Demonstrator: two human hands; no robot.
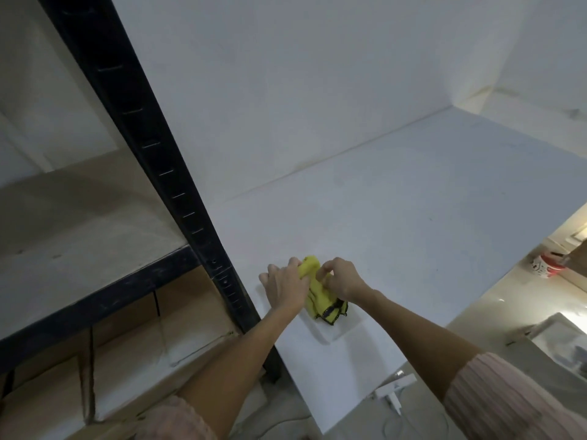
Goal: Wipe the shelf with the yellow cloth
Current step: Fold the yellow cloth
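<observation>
Black rack (152, 173): on the left, a dark metal upright with a row of slots slants down from the top of the view; a dark crossbar meets it low on the left, and pale beige boards sit behind and below.
Cardboard (127, 341): brown sheets stand under the crossbar, at lower left.
Left hand (284, 289): it reaches up from the lower middle on a bare forearm. The palm lies over the left part of the cloth, fingers spread and loosely bent, the upper fingertips pressing into the fabric. I cannot tell whether the fingers close round it.
Yellow cloth (319, 292): a bunched yellow rag with dark stitched edging at its lower end. It lies between the two hands, on the white surface near its front left corner, just right of the black upright.
Right hand (341, 277): the fingers are curled and pinch the top right of the cloth.
Shelf (397, 211): a broad white flat surface spreads from the middle to the right, meeting a white wall behind. A faint raised rectangle shows under the cloth.
Sleeves (508, 398): pink ribbed fabric covers both upper arms at the bottom edge.
Right background: a white and red bucket (548, 268) stands on a beige floor beyond the shelf edge, well apart from the hands.
</observation>
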